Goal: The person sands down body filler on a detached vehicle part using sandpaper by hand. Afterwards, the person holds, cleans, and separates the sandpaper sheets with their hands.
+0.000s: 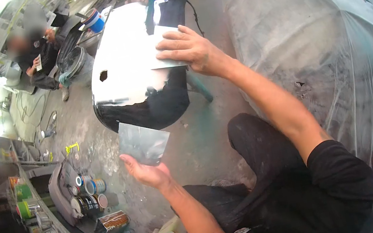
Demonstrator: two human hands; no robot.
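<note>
As the right hand (195,52), fingers flat, covered a sheet (165,35) on the body panel (122,48), the left hand (151,174) gripped a plate (144,142), paint cans (95,186) nearby.

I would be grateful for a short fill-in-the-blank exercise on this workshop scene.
The right hand rests on a pale sheet against the car panel.
The other hand, the ____ one, holds a thin grey plate.
The panel's lower edge is coloured ____.
The small dark hole sits in the panel's ____ area.

Missing words: left; black; white.
</note>
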